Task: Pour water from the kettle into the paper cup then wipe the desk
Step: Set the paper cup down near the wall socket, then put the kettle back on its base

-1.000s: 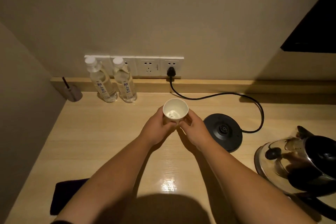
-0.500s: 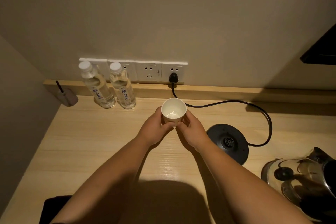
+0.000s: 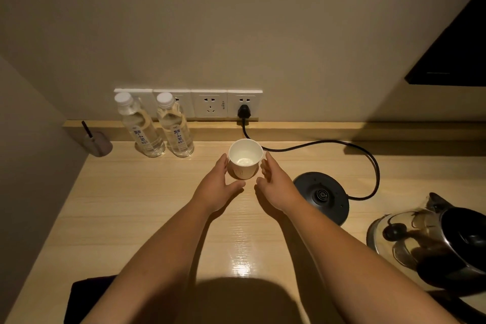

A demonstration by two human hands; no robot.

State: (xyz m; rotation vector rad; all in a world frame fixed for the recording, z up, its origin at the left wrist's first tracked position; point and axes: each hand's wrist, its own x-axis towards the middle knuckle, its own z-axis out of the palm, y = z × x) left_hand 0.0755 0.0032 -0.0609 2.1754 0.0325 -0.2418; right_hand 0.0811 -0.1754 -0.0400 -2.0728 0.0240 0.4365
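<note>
Paper cup (image 3: 245, 159) stands upright on the desk (image 3: 131, 205). Left hand (image 3: 218, 187) and right hand (image 3: 276, 187) flank it, fingers spread, gripping nothing.

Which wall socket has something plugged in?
The rightmost socket, nearest the kettle base. A black plug sits in it, its cord running to the base. The socket beside it is bare; bottles partly hide the others.

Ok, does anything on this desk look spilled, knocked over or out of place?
No spill shows. One oddity: the kettle sits on the desk at the right edge, off its base, which stays plugged in. The paper cup stands upright between the open left hand and right hand.
</note>
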